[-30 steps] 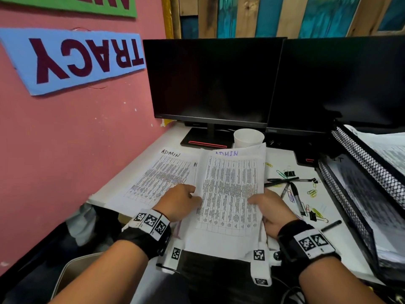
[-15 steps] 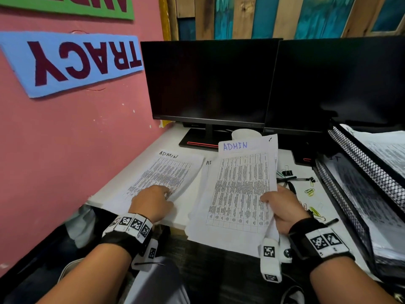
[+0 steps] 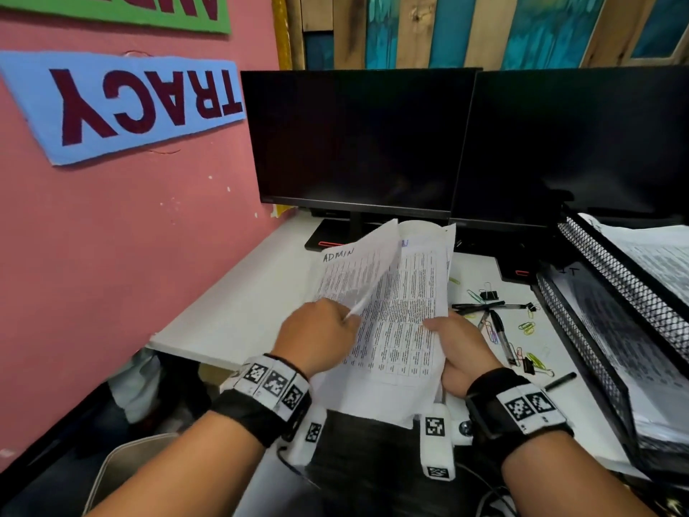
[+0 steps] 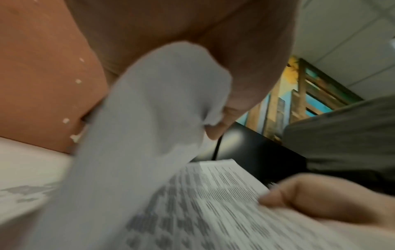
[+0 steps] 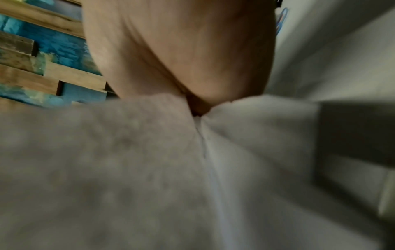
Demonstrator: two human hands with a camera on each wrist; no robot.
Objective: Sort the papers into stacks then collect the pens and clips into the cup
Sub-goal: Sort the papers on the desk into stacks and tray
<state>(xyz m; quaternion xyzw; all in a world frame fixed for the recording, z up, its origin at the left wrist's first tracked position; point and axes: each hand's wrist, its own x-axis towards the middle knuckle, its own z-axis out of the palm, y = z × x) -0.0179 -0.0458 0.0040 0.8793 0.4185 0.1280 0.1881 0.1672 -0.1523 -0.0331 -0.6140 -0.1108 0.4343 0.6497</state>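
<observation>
Desk (image 3: 238, 315) is carrying two monitors (image 3: 358, 143) along its far edge; cup (image 3: 419, 226) is sitting half hidden there behind the papers. Right hand (image 3: 456, 352) is gripping the paper bundle (image 3: 402, 330) over the near edge. Left hand (image 3: 317, 339) is pinching one ADMIN sheet (image 3: 354, 274), peeling it leftward. Pens and clips (image 3: 499, 322) are lying scattered toward the right edge. Risk: the bundle may be slipping off the near edge if the right-hand grip loosens.

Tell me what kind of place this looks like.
Most likely an office desk or workstation: two dark monitors stand side by side, black mesh paper trays hold documents, and pens and paper clips lie scattered on the white desk.
</observation>
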